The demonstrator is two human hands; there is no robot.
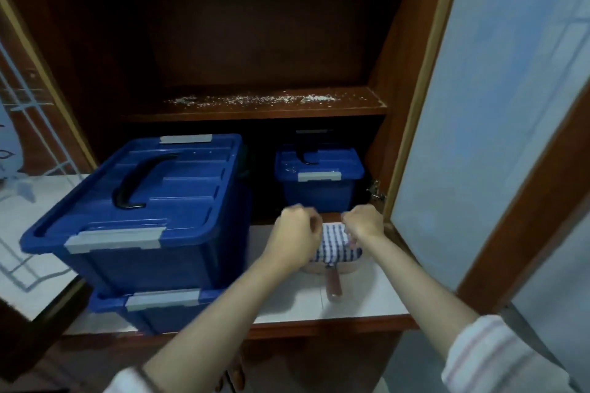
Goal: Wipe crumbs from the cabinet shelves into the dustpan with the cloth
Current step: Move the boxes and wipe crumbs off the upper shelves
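On the counter [367, 297] at left stand stacked blue bins [143, 201]. Crumbs [255, 99] dust the shelf [255, 113] above. The left hand [293, 233] is curled, its hold unclear. The striped cloth [335, 246] lies in the dustpan [333, 287], pinched by the right hand [364, 222] fingers. A sharp tug might tip the dustpan.

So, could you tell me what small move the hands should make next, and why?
Probably lift the striped cloth off the dustpan: the right hand seems to pinch its far corner, the left hand hovers beside, and crumbs lie unwiped on the shelf above.
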